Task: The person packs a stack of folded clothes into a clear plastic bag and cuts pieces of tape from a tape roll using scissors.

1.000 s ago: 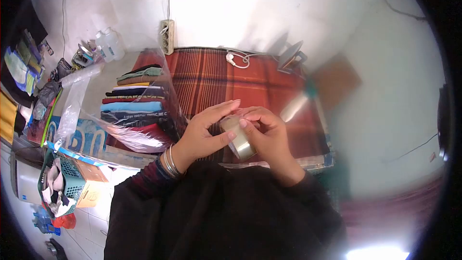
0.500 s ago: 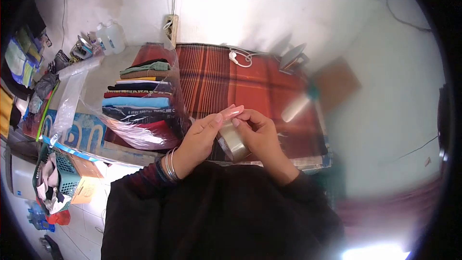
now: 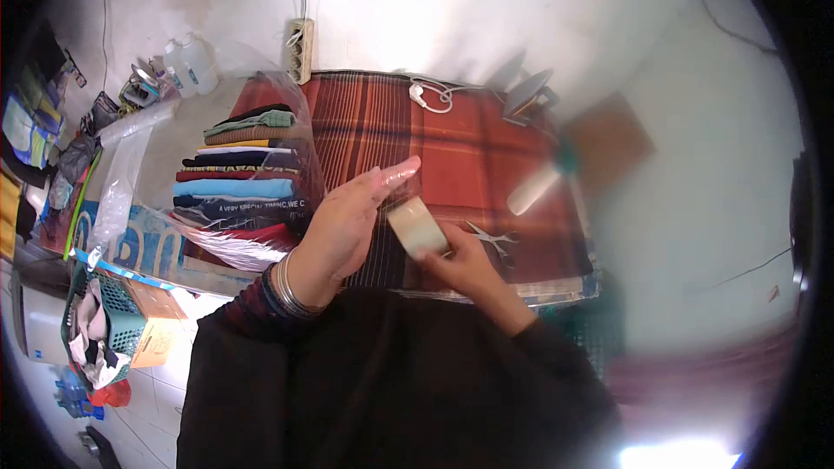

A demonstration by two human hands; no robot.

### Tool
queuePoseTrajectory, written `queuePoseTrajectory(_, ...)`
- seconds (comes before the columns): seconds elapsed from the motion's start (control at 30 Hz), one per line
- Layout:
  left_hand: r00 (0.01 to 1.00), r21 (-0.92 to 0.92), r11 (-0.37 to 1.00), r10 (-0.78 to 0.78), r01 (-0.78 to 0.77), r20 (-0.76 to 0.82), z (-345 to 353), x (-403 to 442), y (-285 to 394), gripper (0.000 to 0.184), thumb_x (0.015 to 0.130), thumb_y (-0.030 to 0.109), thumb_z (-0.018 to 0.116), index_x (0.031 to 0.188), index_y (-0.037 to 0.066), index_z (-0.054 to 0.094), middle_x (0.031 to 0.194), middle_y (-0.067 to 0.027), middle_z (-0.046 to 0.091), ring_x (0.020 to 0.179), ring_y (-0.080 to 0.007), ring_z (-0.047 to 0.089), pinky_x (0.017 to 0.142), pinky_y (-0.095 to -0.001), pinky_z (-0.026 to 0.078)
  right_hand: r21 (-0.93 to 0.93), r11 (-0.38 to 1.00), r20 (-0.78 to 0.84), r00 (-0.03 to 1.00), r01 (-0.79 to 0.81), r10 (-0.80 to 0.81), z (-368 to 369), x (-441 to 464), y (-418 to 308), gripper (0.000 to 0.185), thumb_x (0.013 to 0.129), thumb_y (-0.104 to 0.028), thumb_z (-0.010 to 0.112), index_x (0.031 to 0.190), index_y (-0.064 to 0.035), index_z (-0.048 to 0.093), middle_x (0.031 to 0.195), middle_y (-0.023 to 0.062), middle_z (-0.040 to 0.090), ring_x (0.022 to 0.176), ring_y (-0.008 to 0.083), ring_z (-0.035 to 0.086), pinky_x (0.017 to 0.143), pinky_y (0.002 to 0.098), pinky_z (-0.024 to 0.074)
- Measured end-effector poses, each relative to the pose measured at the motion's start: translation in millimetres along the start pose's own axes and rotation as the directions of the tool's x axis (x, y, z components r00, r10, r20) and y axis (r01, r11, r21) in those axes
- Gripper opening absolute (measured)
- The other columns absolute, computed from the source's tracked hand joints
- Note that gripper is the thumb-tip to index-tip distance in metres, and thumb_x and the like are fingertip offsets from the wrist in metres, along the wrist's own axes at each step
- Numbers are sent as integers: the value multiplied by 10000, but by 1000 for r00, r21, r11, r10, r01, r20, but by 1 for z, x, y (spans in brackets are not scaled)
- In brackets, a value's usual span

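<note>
My right hand (image 3: 465, 262) grips a wide roll of packing tape (image 3: 419, 227) from its lower right side. My left hand (image 3: 347, 217) is open, its fingers stretched out together past the upper left of the roll. A shiny, clear film, which looks like the tape's free end, lies over those fingers. Left of my left hand, a row of folded clothes (image 3: 234, 188) sits in a clear plastic bag (image 3: 304, 113). A pair of scissors (image 3: 493, 238) lies on the striped cloth just beyond my right hand.
A red and orange striped cloth (image 3: 478, 148) covers much of the table. An iron (image 3: 526, 101) stands at the back right, near a white plug and cord (image 3: 427, 94). Bottles (image 3: 193, 69) are at the back left. A green basket (image 3: 126, 330) stands below the table.
My left hand has moved away from my right, its fingers now stretched out. My right hand has shifted down along the tape roll, and the scissors have come into view.
</note>
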State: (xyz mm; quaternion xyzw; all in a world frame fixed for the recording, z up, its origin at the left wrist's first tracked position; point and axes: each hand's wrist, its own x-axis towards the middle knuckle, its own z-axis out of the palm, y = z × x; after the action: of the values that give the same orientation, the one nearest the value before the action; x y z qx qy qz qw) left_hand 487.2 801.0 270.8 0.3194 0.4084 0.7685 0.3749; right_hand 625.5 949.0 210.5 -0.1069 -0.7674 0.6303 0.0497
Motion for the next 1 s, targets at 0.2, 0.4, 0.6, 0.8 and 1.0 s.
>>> queuePoseTrajectory(0.2,973,-303,926,-227,225,27,-12,-1,8,666,958,509,263,1401,14,313,1504,-122,238,1391,-250,188,1112,-479,141,-180,980,-167,984,-88,58,3,-7,-6,408,803,-313,695,1034,13,611,893,120,661,780,166,633,699,313,494)
queuePoseTrajectory(0.4,971,-647,728,-115,227,211,-9,-12,13,1005,808,777,253,1457,20,126,1506,-192,173,1365,-294,235,1111,-480,146,-109,987,-158,982,-119,101,-3,-17,-26,433,792,-348,699,1017,11,614,879,134,656,793,169,629,709,313,487)
queuePoseTrajectory(0.6,977,-624,765,-35,161,210,-6,-22,10,1059,778,812,240,1455,7,114,1518,-186,127,1375,-284,212,1120,-461,118,-20,993,-135,984,-120,117,1,-18,-25,416,789,-345,701,995,6,615,845,116,646,763,165,613,697,311,483)
queuePoseTrajectory(0.8,991,-583,807,-25,97,129,-2,-25,9,1092,763,826,246,1452,-9,101,1514,-199,128,1380,-275,194,1121,-451,105,-120,987,-107,990,-104,91,2,-15,-21,402,821,-283,695,1081,2,584,840,60,646,713,108,614,626,252,497)
queuePoseTrajectory(1.0,992,-596,795,-45,110,122,-3,-29,6,1119,736,850,256,1458,11,99,1521,-175,131,1388,-283,177,1118,-457,112,-75,995,-123,990,-73,63,5,-8,-5,365,796,-298,702,981,3,611,829,88,641,751,148,598,680,304,478)
